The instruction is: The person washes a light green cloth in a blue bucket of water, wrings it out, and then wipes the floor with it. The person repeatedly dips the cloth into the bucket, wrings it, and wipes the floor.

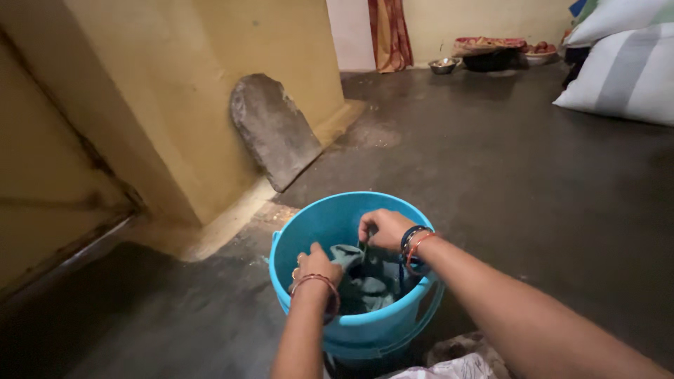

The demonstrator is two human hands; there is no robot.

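Inside the blue bucket (pixel 351 330), both hands, left hand (pixel 317 269) and right hand (pixel 385 228), are gripping a crumpled grey-green cloth (pixel 361 277), its bunched length running hand to hand.

Both forearms reach forward, left hand (pixel 317 265) and right hand (pixel 385 229) curled shut, wrists bangled.

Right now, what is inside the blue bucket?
Inside the blue bucket lies crumpled grey-green cloth. The left hand and right hand both grip it. The cloth and hands cover the bottom, so whether there is water cannot be seen.
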